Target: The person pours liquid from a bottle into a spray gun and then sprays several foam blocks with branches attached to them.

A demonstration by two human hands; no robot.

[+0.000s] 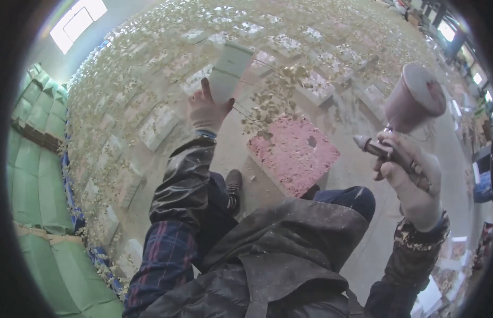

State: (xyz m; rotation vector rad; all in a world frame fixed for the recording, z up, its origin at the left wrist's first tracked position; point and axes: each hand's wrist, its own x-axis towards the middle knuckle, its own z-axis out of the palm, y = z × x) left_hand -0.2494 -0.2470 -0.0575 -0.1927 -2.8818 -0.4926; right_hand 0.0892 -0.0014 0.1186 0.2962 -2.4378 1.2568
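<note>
My left hand [206,110] is stretched forward and grips a pale block [230,71] with thin wire stems of small gold-coloured leaves [270,98] sticking out of it to the right. My right hand [411,172] is raised at the right and holds a spray gun [387,143] with a pink-stained cup [413,98] on top. The gun's nozzle points left toward the stems. A pink-stained slab [294,153] lies on the floor below the stems, in front of my knees.
The floor [151,85] beyond is covered with rows of pale blocks [159,124] full of small leaf sprigs. Green stacked bundles [37,159] line the left edge. My shoe [234,183] rests near the slab. Boxes and papers [448,270] sit at the lower right.
</note>
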